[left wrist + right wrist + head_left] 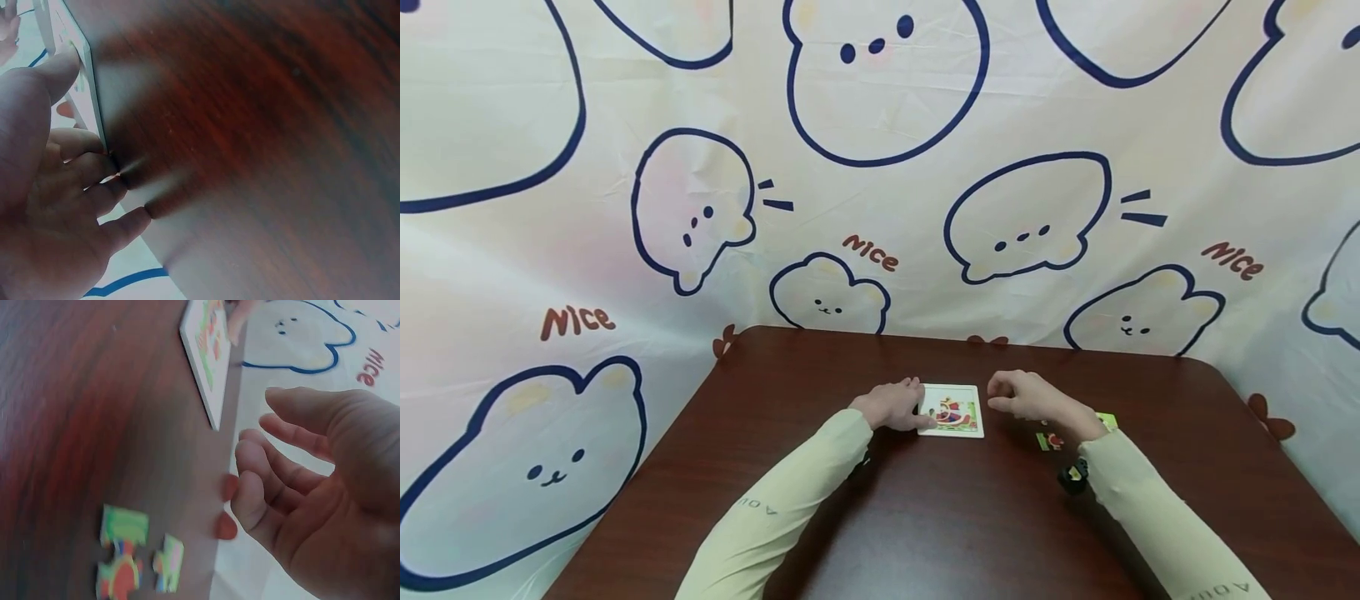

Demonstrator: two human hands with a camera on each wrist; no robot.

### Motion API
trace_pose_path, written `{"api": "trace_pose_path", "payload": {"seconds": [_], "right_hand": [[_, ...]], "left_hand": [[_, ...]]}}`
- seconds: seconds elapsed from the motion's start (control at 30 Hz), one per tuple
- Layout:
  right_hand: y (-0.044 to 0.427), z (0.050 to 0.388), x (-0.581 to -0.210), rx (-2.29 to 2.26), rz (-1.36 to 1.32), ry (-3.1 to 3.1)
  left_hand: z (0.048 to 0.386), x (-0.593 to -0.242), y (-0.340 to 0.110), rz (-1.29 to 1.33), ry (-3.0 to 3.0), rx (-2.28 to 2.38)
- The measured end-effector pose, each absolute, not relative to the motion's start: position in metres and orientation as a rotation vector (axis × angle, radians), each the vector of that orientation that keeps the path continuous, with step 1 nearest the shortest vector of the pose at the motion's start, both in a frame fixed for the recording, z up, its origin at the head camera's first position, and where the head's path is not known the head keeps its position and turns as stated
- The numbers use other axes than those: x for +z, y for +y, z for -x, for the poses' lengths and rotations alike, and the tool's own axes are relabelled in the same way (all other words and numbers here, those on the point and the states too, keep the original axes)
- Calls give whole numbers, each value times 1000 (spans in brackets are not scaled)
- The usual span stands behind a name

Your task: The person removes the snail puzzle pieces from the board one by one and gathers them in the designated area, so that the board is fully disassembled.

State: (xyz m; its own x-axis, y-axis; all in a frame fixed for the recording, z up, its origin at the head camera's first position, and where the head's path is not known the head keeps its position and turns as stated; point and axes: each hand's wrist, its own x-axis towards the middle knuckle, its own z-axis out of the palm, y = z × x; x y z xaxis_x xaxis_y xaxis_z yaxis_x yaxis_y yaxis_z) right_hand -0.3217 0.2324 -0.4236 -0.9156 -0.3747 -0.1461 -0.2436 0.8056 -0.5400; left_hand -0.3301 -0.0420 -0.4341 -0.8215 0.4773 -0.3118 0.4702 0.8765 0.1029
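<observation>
A white-framed picture puzzle board [953, 392] lies flat on the brown table, with a colourful picture filling part of it. My left hand [891, 405] rests at its left side, thumb over the near left corner and fingers along the left edge, some touching the table in the left wrist view. Just right of the board, my right hand [1028, 395] hovers above the table, fingers loosely bent and holding nothing. Below it in the right wrist view lie loose puzzle pieces: a green one [127, 526], a red-and-green one [122, 579] and a narrow one [169, 564].
The dark brown table [895, 517] reaches back to a pale curtain [925, 200] printed with cartoon bears. A dark device [1073, 477] is strapped at the right wrist. In the head view the right forearm partly covers the loose pieces.
</observation>
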Motion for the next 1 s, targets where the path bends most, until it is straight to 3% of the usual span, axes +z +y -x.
{"api": "trace_pose_path", "payload": {"seconds": [0.47, 1.0], "right_hand": [[181, 335, -441, -691, 597, 2784], [162, 340, -453, -655, 564, 2729]], "left_hand": [[331, -434, -42, -670, 2710, 54], [332, -435, -44, -723, 2727, 44]]}}
